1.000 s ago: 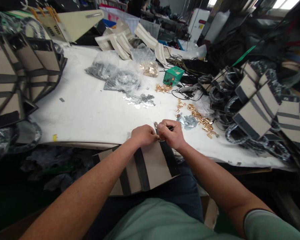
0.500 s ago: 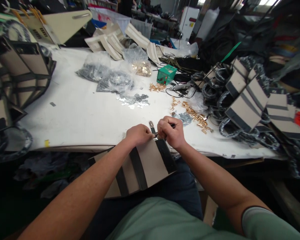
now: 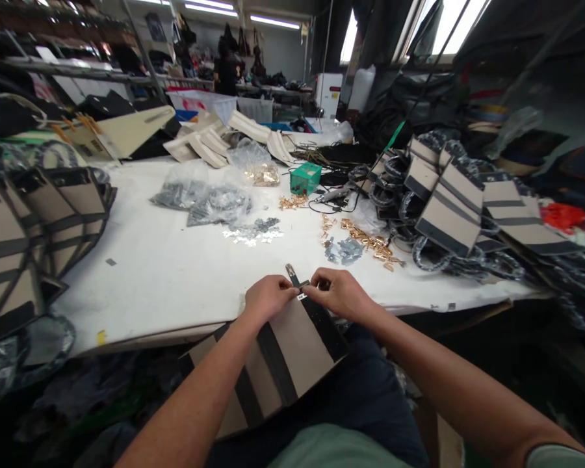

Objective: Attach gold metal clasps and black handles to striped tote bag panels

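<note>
A beige panel with black stripes [image 3: 299,344] leans from my lap against the table's front edge. At its top edge a small black strap with a metal end [image 3: 291,273] points away over the white table. My left hand [image 3: 272,298] pinches the panel's top edge beside the strap's base. From the right, my right hand [image 3: 332,291] has thumb and forefinger pressed together at the same spot, by a small metal piece [image 3: 302,296]. What lies between the fingertips is too small to make out.
Striped panels stand at the left [image 3: 68,208] and in a pile at the right [image 3: 451,201]. Gold fittings [image 3: 370,240], grey metal plates [image 3: 344,250], a green box [image 3: 305,179] and plastic bags [image 3: 219,203] lie on the white table [image 3: 151,286]. A person [image 3: 227,68] stands far back.
The view has tilted up, so the table sits lower in the picture. My right hand has turned from a fist around a dark tool to a fingertip pinch; the tool no longer shows clearly.
</note>
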`<action>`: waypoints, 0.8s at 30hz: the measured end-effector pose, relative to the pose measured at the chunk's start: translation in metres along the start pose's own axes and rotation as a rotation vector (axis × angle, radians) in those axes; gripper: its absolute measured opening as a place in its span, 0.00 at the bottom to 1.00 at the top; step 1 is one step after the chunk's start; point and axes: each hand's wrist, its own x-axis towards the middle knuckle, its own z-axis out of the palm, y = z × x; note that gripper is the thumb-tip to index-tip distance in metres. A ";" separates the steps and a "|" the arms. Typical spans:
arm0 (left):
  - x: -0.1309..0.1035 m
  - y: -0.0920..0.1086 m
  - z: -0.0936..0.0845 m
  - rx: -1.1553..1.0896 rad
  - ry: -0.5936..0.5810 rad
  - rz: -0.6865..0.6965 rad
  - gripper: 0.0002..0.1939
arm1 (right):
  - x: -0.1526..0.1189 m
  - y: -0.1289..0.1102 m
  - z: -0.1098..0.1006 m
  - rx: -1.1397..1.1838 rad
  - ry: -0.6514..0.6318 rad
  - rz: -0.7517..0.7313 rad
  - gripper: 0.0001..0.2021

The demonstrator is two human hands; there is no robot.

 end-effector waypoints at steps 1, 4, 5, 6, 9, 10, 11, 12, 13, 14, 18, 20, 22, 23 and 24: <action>0.000 -0.001 0.001 -0.008 0.016 0.012 0.13 | -0.004 0.008 -0.001 -0.120 -0.033 0.029 0.09; -0.004 -0.001 0.003 -0.019 0.099 0.031 0.11 | -0.012 0.029 0.002 -0.334 -0.124 0.082 0.09; -0.008 0.001 0.004 -0.016 0.164 0.045 0.11 | -0.014 0.034 0.003 -0.360 -0.136 0.087 0.10; -0.015 0.003 0.006 -0.005 0.245 0.079 0.10 | -0.014 0.037 0.005 -0.376 -0.143 0.090 0.11; -0.050 0.009 0.024 0.056 0.469 0.294 0.10 | -0.014 0.039 0.007 -0.401 -0.156 0.092 0.11; -0.064 0.009 0.035 0.074 0.498 0.376 0.12 | -0.014 0.038 0.007 -0.403 -0.159 0.089 0.11; -0.079 0.008 0.047 0.094 0.496 0.445 0.17 | -0.013 0.038 0.007 -0.403 -0.162 0.086 0.11; -0.093 0.006 0.060 0.124 0.474 0.503 0.24 | -0.012 0.037 0.007 -0.402 -0.166 0.081 0.11; -0.106 0.002 0.073 0.163 0.439 0.547 0.33 | -0.011 0.038 0.007 -0.403 -0.172 0.077 0.11; -0.115 -0.003 0.085 0.202 0.408 0.584 0.41 | -0.010 0.038 0.007 -0.406 -0.181 0.078 0.11; -0.127 -0.020 0.111 0.358 0.351 0.597 0.51 | -0.004 0.038 0.002 -0.427 -0.256 0.082 0.13; -0.122 -0.023 0.113 0.418 0.345 0.587 0.50 | 0.002 0.035 -0.003 -0.435 -0.303 0.075 0.13; -0.117 -0.023 0.113 0.453 0.346 0.595 0.51 | 0.015 0.029 -0.008 -0.432 -0.304 0.054 0.12; -0.115 -0.022 0.113 0.462 0.356 0.591 0.51 | 0.024 0.025 -0.009 -0.427 -0.280 0.045 0.11; -0.113 -0.022 0.114 0.467 0.371 0.585 0.51 | 0.036 0.021 -0.010 -0.422 -0.239 0.041 0.11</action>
